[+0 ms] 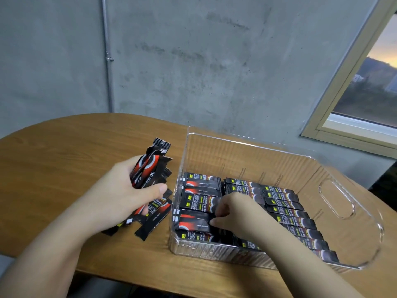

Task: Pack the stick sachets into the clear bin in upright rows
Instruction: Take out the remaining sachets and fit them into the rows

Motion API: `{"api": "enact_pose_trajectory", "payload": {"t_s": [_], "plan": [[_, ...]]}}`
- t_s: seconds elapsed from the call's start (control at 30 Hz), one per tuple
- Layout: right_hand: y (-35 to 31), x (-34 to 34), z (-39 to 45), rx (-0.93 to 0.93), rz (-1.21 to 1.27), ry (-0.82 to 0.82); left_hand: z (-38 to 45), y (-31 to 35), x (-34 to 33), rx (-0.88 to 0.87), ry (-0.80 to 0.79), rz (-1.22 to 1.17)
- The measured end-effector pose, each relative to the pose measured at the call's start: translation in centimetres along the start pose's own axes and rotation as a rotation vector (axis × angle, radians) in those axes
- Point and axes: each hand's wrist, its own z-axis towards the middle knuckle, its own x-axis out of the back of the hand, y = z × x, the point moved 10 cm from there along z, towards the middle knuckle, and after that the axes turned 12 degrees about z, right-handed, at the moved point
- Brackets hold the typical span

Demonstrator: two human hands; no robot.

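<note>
- Left hand [120, 190], clenched around a fanned bundle of sachets [150, 175], hovers above the worktop [64, 151] just left of the clear bin [335, 203].
- Right hand [234, 214] reaches into the bin, fingertips pinching one sachet [193, 221] among the rows [287, 209] lying there.
- Wooden worktop meets a grey concrete wall [214, 61]; a window [369, 82] sits at right.
- The right hand hides some sachets beneath it.

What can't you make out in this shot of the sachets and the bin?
Head view:
- Sachets under the right hand: hidden by it.
- Bundle's count in the left hand: sachets overlap.
- Sachet print: too small.
- Clear bin's near wall: contents blurred by ribbing.
</note>
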Motion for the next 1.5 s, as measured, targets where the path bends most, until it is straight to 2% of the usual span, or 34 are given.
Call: {"api": "enact_pose_trajectory", "payload": {"t_s": [0.17,0.3,0.7,0.8,0.97,1.07,1.23,1.4,1.5], "plan": [[-1.9,-1.5,-0.4,0.099,0.01,-0.133,-0.1,0.0,0.1,0.008,0.004,0.009],[-2.6,-2.3,-0.4,0.146,-0.072,-0.169,-0.1,0.1,0.2,0.016,0.021,0.002],[-3.2,-1.6,-0.1,0.185,-0.075,-0.073,-0.1,0.1,0.2,0.004,0.004,-0.03],[-4.1,0.4,-0.3,0.239,0.071,0.025,-0.2,0.2,-0.1,0.024,-0.009,-0.062],[-8.7,3.7,-1.4,0.412,0.558,0.083,-0.1,0.0,-0.3,0.052,-0.012,-0.1],[-11.0,4.2,-1.4,0.478,0.65,0.063,-0.2,0.6,-0.5,0.03,-0.029,-0.147],[-12.5,4.5,-1.6,0.534,0.65,0.071,-0.4,1.8,-0.2,-0.016,-0.034,-0.162],[-8.2,7.3,-0.5,0.406,0.844,0.28,-0.5,1.8,0.4,-0.014,-0.004,-0.078],[-4.2,8.0,0.0,0.305,0.92,0.322,-0.3,1.2,0.5,-0.004,0.01,-0.081]]}}
